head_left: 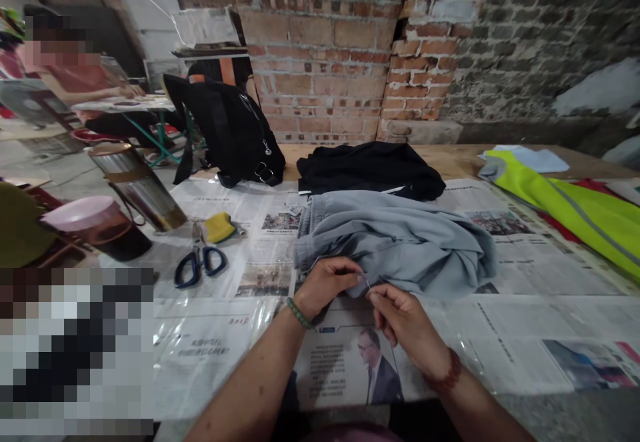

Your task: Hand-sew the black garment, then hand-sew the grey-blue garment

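Note:
Grey trousers (395, 235) with a gathered elastic waistband lie bunched on the newspaper-covered table in front of me. My left hand (327, 285), with a green bead bracelet at its wrist, is closed at the near edge of the trousers, thumb and forefinger pinching the grey cloth. Just to its right, my right hand (403, 312) is closed in a pinch on a thin, pale needle-like piece (368, 283). That piece spans the small gap between the fingertips of both hands. Whether it is a needle or a thread is too small to tell.
Blue-handled scissors (199, 259), a yellow sponge (220, 227), a lidded cup (107, 232) and a steel flask (143, 185) stand left. Behind are a black backpack (225, 129) and black clothing (370, 169). A fluorescent vest (575, 205) lies right. Another person (65, 69) sits far left.

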A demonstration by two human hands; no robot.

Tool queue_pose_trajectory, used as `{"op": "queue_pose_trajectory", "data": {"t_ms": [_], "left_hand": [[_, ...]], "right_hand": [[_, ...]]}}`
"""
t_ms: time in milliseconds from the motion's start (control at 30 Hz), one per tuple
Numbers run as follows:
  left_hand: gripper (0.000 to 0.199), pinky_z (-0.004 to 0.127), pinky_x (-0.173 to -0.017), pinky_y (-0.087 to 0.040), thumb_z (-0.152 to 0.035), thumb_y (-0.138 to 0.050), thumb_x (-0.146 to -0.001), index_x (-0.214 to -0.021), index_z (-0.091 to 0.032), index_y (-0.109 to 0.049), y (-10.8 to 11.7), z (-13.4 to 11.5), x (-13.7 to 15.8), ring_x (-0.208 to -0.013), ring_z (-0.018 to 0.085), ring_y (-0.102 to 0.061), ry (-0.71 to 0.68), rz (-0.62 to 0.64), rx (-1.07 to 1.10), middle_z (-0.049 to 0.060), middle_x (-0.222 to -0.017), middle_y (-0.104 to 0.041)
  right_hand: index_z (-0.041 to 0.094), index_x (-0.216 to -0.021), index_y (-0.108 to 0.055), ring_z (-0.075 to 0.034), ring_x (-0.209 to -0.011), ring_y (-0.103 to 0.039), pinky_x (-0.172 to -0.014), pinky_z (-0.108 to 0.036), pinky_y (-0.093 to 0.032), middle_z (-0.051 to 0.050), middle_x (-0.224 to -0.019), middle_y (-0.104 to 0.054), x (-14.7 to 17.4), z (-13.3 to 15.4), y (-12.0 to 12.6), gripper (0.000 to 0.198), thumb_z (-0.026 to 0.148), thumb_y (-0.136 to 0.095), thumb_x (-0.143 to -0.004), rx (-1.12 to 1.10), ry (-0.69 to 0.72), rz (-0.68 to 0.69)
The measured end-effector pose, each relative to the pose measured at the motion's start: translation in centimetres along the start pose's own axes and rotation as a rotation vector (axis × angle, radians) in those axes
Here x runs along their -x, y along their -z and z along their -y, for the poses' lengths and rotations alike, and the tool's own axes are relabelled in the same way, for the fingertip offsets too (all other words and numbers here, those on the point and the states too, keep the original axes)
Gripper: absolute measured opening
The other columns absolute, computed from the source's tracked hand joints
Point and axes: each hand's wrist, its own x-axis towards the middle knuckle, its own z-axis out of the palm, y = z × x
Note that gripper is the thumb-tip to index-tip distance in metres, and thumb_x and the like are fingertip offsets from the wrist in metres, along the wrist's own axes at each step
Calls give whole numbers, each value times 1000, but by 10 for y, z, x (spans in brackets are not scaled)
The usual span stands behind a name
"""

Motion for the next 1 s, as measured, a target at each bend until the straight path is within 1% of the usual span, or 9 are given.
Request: {"op": "queue_pose_trajectory", "data": {"t_ms": [333,400,467,567,667,733,800,900,1000], "left_hand": [[8,21,-57,-40,-20,-66,-62,-67,-14,-69,-4,-2,2,-56,9,-48,-10,79,-57,-1,-60,-58],[8,21,-56,-40,-19,-65,-62,-67,-15,-69,-5,1,1,-56,9,-48,-28,78,-68,-2,-60,-58],[9,21,-56,-40,-18,-63,-63,-68,-15,-69,-5,4,0,-56,9,-48,-28,60,-84,-2,-60,-58],[11,21,-55,-40,-16,-60,-63,-69,-16,-69,-4,5,0,-55,9,-48,-30,23,-122,-1,-61,-59],[11,21,-57,-40,-15,-59,-64,-69,-16,-69,-2,4,0,-59,10,-50,-118,-4,-175,0,-68,-60],[10,22,-59,-41,-16,-59,-66,-69,-16,-69,-2,3,0,-64,11,-52,-194,6,-197,2,-72,-61],[10,22,-60,-42,-17,-59,-68,-70,-16,-69,-2,3,-1,-66,13,-54,-248,16,-206,4,-74,-61],[10,23,-62,-44,-17,-59,-69,-71,-16,-69,-2,5,-1,-68,13,-55,-299,11,-212,4,-75,-60],[9,24,-66,-45,-17,-60,-69,-70,-17,-69,-1,7,-2,-70,14,-55,-321,10,-212,4,-74,-60]], "right_hand": [[17,-65,-47,-2,-30,-31,-29,-16,-22,8,-47,-45,-7,3,-6,32,48,-52,-73,0,23,-65],[18,-67,-47,-4,-30,-35,-31,-17,-25,6,-52,-49,-8,1,-7,30,47,-49,-75,28,34,-74],[19,-77,-51,-6,-32,-42,-33,-19,-29,5,-57,-54,-7,1,-3,26,45,-47,-77,126,58,-50],[21,-81,-58,-11,-41,-50,-41,-22,-34,2,-57,-58,-1,9,12,21,40,-50,-78,418,194,-76],[21,-76,-62,-14,-57,-55,-54,-25,-39,-1,-66,-62,-2,28,32,17,36,-53,-78,656,416,-284],[22,-79,-64,-16,-68,-56,-64,-27,-41,-3,-74,-62,-9,41,43,15,32,-53,-78,705,522,-350],[22,-81,-66,-16,-74,-56,-71,-28,-42,-3,-77,-61,-19,48,48,14,30,-54,-77,684,537,-245],[23,-80,-69,-16,-77,-56,-72,-28,-42,-2,-80,-61,-32,47,44,13,29,-59,-74,576,441,-1],[22,-80,-70,-16,-76,-56,-71,-28,-42,-2,-78,-61,-37,37,35,15,31,-62,-71,438,370,70]]}}
